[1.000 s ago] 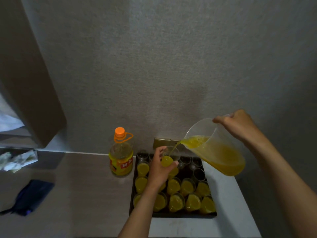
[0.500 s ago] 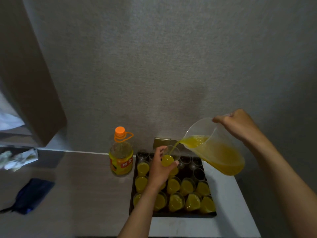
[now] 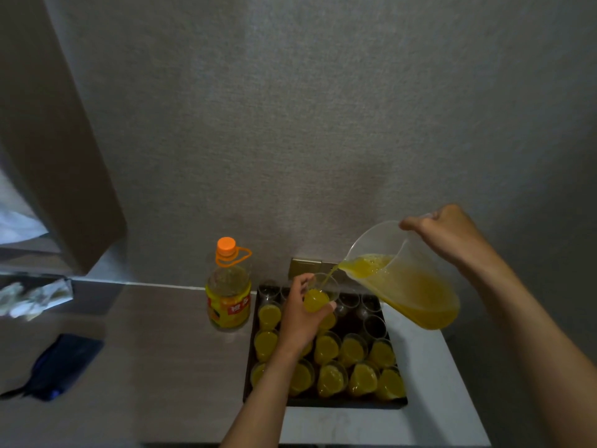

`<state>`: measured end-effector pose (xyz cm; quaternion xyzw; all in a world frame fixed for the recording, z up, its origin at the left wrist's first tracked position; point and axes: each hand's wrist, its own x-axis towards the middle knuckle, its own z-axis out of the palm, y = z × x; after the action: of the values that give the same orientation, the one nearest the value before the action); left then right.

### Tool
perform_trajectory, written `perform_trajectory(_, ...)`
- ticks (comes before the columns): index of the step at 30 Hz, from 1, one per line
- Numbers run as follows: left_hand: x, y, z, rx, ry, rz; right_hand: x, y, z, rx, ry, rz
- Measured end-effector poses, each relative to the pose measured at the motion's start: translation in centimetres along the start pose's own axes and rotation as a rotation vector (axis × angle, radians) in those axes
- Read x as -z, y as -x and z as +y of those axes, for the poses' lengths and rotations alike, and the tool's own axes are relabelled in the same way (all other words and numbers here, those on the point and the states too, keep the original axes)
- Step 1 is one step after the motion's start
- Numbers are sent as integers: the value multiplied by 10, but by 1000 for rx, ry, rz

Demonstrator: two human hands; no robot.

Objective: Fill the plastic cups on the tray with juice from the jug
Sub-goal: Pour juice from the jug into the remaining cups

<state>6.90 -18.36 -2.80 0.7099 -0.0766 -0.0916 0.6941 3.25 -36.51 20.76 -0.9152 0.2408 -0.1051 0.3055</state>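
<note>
Pouring: juice (image 3: 330,277) runs in a thin stream from the jug's spout into the held cup (image 3: 318,297), raised above the tray's far half.
Cup to spout: just below and left of the lip, upright, mouth under the stream.
Left hand (image 3: 302,318): fingers wrapped round that cup.
Right hand (image 3: 444,236): gripping the jug (image 3: 410,287) at its handle side, tipped leftward.
Tray (image 3: 249,376): near rows full, several far cups (image 3: 374,328) empty.
Beside: bottle (image 3: 228,287) left of the tray.
</note>
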Motion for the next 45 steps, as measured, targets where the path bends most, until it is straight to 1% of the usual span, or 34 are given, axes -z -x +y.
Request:
perform_trajectory(13, 3, -3, -3, 11, -38, 5, -3, -5, 0, 10, 27, 2)
perform_trajectory(25, 2, 0, -1, -1, -8, -12, -4, -7, 0, 37, 15, 1)
perform_trajectory(42, 0, -1, -8, 21, 12, 9, -5, -3, 0, 8, -8, 7)
perform_trajectory(45, 1, 0, -8, 14, 6, 11, -6, -5, 2, 27, -13, 4)
